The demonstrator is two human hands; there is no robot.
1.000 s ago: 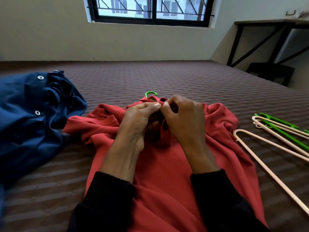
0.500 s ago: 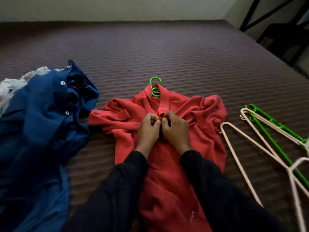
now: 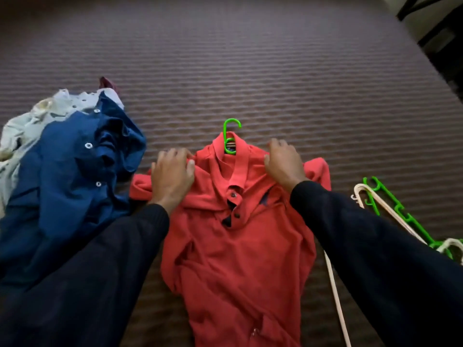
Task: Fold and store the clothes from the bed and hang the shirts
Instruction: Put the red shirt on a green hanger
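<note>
1. Head view, centre of frame: red polo shirt (image 3: 233, 236) lies flat on the bed (image 3: 250, 58), green hanger (image 3: 231, 136) threaded through its collar, hook toward the top.
2. Left hand (image 3: 172, 176) and right hand (image 3: 284, 164), fingers curled, grip the shirt's shoulders.
3. Step in hand: seating the shoulders on the hanger.
4. Next move, likely: lift by the hook; blue shirt (image 3: 72, 184), left, and spare hangers (image 3: 390, 209), right, wait.

The green hanger (image 3: 231, 136) shows only its hook at 12 o'clock; the red shirt (image 3: 240, 246) hides the rest. The shirt's hem runs off the bottom edge. At 9 o'clock, the blue shirt (image 3: 70, 176) covers most of a pale garment (image 3: 30, 116).
</note>
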